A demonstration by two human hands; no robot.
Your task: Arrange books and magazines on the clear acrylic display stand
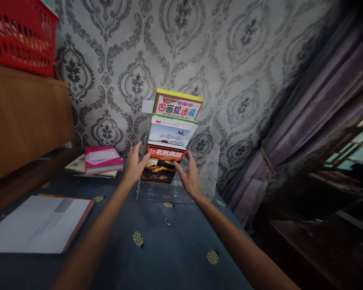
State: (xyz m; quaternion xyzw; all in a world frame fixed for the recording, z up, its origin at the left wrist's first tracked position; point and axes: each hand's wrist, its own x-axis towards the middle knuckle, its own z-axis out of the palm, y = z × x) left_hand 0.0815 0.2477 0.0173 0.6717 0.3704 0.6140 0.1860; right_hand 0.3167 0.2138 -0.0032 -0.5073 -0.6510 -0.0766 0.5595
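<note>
A clear stepped rack (208,173) stands against the wall, with books upright in tiers. In its lowest front tier is a dark book (159,171) with a red title band and a night scene on the cover. My left hand (133,166) grips its left edge, thumb on the cover. On the opposite edge, my right hand (189,175) holds it with the thumb in front. Behind it rises a white and blue book (171,133), and higher still a yellow-topped picture book (178,105). The fingers behind the front book are partly hidden.
Left of the rack, a pink book (104,158) lies on other books. A large white-covered book (39,223) lies at the near left. A small dark and white object (167,222) rests on the blue tablecloth (175,257). A red basket (24,40) sits on a wooden cabinet (30,121).
</note>
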